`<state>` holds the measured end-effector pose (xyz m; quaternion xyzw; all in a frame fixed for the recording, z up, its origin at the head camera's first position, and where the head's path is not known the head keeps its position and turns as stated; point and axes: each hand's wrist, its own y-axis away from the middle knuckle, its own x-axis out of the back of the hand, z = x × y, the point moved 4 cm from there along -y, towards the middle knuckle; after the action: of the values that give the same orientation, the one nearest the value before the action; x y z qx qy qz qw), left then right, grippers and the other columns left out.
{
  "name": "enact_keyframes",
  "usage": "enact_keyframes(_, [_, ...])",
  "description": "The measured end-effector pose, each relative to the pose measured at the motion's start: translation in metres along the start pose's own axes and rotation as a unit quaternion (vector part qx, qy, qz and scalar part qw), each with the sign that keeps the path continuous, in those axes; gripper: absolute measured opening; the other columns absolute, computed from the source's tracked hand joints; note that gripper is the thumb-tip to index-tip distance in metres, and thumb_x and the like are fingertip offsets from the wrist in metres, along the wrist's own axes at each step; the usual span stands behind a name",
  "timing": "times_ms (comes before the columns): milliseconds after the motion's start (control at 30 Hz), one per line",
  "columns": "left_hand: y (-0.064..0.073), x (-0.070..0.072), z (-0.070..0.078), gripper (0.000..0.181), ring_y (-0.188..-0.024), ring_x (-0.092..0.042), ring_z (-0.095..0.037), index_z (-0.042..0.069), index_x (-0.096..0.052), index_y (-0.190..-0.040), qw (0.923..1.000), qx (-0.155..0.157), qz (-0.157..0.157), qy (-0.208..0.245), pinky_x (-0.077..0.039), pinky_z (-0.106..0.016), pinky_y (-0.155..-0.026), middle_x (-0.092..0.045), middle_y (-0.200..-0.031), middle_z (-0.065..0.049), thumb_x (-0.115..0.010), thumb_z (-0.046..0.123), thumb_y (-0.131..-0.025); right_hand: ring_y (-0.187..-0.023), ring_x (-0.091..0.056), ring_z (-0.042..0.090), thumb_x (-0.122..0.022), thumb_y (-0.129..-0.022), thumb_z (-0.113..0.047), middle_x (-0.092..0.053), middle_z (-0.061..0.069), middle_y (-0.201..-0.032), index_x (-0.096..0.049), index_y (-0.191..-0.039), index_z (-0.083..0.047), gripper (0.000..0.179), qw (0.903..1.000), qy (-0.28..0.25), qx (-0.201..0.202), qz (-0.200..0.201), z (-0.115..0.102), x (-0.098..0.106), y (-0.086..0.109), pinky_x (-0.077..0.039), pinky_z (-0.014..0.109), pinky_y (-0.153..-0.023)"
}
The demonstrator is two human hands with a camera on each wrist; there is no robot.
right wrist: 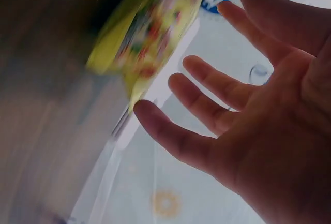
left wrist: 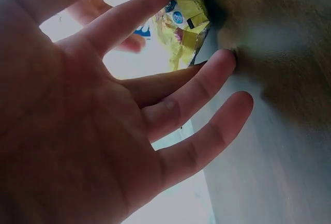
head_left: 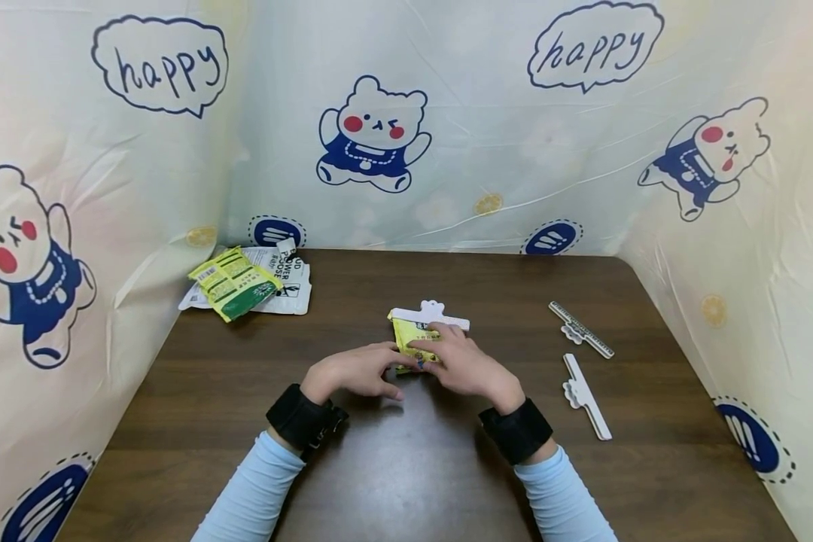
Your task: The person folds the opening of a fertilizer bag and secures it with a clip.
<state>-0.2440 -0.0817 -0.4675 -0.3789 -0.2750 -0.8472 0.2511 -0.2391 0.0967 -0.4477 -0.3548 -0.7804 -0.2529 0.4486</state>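
Note:
A small yellow snack bag (head_left: 413, 333) lies flat at the middle of the table, with a white sealing clip (head_left: 430, 316) across its far edge. My left hand (head_left: 362, 369) is at the near left of the bag, its fingers loosely spread and its index fingertip over the bag in the left wrist view. From the right, my right hand (head_left: 470, 365) reaches over the bag with relaxed, extended fingers, hiding part of it. In the right wrist view the bag (right wrist: 155, 32) is blurred, and the fingers (right wrist: 170, 131) are spread beside the clip (right wrist: 160, 79).
On the right of the dark wooden table (head_left: 406, 467) lie two more white sealing clips, one farther back (head_left: 581, 330) and one nearer (head_left: 586, 397). At the back left, a green and yellow bag (head_left: 235, 282) rests on a white printed bag (head_left: 291, 290). Patterned curtains (head_left: 474, 150) surround the table.

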Motion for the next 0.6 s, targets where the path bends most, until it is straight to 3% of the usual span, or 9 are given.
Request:
enact_keyframes(233, [0.004,0.002,0.004,0.052,-0.140,-0.048,-0.034,0.008,-0.063,-0.143,0.9998,-0.012,-0.002,0.013,-0.042,-0.054,-0.115,-0.052,-0.154,-0.017,-0.078,0.025,-0.096,-0.145,-0.033,0.041,-0.058,-0.106,-0.015,-0.035,0.019,-0.163,-0.060,-0.148,-0.026,0.043,0.9983,0.038,-0.018,-0.041,-0.012,-0.013,-0.001,-0.037,0.069,-0.111])
enact_keyframes(600, [0.007,0.000,0.006,0.064,-0.139,-0.046,-0.034,0.022,-0.054,-0.154,0.9993,0.018,-0.031,-0.006,-0.042,-0.055,-0.112,-0.037,-0.168,-0.017,-0.077,0.033,-0.096,-0.142,-0.031,0.043,-0.060,-0.107,-0.024,-0.035,0.020,-0.160,-0.058,-0.150,-0.024,0.043,0.9956,0.049,-0.050,-0.062,-0.002,-0.016,0.001,-0.037,0.066,-0.110])
